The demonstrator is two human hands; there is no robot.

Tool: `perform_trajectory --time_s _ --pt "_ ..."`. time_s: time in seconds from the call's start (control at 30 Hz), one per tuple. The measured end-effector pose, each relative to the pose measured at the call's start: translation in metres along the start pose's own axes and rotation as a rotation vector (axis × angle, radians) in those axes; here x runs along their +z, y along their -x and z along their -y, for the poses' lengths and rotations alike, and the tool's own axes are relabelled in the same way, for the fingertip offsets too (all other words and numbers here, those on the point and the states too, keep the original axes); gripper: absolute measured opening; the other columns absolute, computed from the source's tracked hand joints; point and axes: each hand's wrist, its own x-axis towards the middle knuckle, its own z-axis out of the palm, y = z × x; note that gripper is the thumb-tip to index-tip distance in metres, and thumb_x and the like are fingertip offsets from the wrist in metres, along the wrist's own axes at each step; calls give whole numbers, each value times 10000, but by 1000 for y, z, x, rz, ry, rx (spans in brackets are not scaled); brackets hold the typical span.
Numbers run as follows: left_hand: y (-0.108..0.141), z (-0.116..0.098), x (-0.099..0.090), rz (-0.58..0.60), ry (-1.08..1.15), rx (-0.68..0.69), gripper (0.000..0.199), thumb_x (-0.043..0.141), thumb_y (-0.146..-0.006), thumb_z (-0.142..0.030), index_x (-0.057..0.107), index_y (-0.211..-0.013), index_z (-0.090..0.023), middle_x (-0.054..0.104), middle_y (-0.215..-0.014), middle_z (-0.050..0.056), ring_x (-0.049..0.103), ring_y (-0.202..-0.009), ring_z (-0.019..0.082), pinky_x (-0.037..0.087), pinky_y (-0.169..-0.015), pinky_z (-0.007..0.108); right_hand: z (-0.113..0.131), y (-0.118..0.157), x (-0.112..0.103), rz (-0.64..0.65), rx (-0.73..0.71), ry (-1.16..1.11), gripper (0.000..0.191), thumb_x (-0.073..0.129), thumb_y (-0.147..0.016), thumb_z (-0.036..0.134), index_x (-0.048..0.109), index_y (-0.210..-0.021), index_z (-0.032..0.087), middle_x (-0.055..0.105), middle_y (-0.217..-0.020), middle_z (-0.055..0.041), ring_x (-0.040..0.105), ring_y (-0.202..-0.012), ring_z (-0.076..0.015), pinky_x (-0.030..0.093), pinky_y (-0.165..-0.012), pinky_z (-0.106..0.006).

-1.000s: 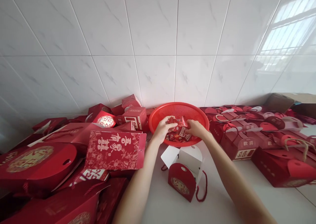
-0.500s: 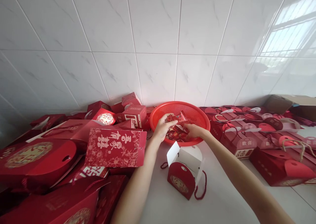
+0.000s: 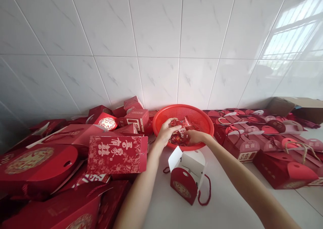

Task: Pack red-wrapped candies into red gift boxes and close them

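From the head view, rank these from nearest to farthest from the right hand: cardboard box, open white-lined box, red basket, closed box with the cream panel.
Nearest to the right hand:
1. Red basket, around the hand's fingers
2. Open white-lined box, just in front of the basket
3. Closed box with the cream panel, to the right
4. Cardboard box, far right, by the wall

open box before basket, between heaped boxes and closed boxes

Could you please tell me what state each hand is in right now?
Left hand: closed on shiny red wrapped packets.
Right hand: in the round red plastic basket; grip cannot be told.
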Motion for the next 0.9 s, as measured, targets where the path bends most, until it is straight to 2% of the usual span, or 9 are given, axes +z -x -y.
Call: perform_trajectory --time_s 0.17,0.3,0.43,0.53,0.63,0.7,0.73,0.83,0.9 --pt "-1 -1 -2 -46 17 19 435 853 -535 -200 655 -922 -197 677 -776 -27 619 -644 112 476 -607 223 0 0 1 -49 -39 -129 215 700 -557 53 687 -704 210 698 -770 -30 644 -713 -211 457 -608 -275" --pt "-1 -1 -2 -64 50 14 379 828 -546 -191 668 -889 -192 651 -722 -35 592 -637 105 462 -618 221 -1 1 -3 -160 -128 -341 53 671 -704 178 696 -658 183 670 -669 -14 639 -691 -177 491 -664 -271" --pt "-5 -3 -4 -124 116 17 259 772 -574 -202 631 -791 -192 646 -750 -28 592 -670 105 461 -625 218 -3 2 -9 -310 -151 -551 232 592 -853 369 690 -761 180 667 -714 -19 623 -651 -147 531 -617 -259" --pt "-8 -3 -6 -184 177 28 209 733 -597 -232 589 -744 -197 637 -779 -22 579 -672 103 450 -597 215 -1 1 -15 -312 -148 -608 231 627 -858 386 668 -756 183 674 -726 -35 625 -613 -146 566 -566 -275" --pt "-10 -3 -7 -221 215 25 189 713 -611 -254 598 -749 -195 636 -783 -15 560 -647 103 436 -564 216 8 -8 -21 -270 -142 -543 172 621 -893 278 671 -764 176 697 -767 -41 650 -648 -147 579 -585 -264" --pt "-11 -2 -8 -242 229 23 183 701 -610 -251 610 -760 -195 641 -787 -16 573 -663 108 440 -572 217 17 -19 -23 -238 -133 -443 122 629 -912 232 692 -835 161 714 -853 -45 671 -731 -156 583 -654 -270" --pt "-11 -2 -8 -251 232 24 185 697 -608 -247 613 -765 -197 646 -787 -18 585 -675 113 443 -579 219 23 -25 -23 -224 -125 -383 105 642 -922 239 697 -915 150 715 -924 -51 679 -792 -167 588 -702 -294" --pt "-10 -2 -9 -270 236 24 214 705 -593 -237 621 -786 -203 660 -766 -26 604 -672 121 444 -586 227 39 -43 -20 -176 -92 -183 254 618 -971 339 656 -1154 166 667 -1178 -75 664 -989 -210 580 -849 -387" --pt "-9 -3 -9 -274 241 24 240 721 -573 -234 621 -789 -203 663 -744 -31 607 -655 119 443 -587 227 48 -52 -15 -130 -74 -45 293 592 -987 364 631 -1224 197 626 -1274 -83 643 -1066 -225 564 -903 -415"
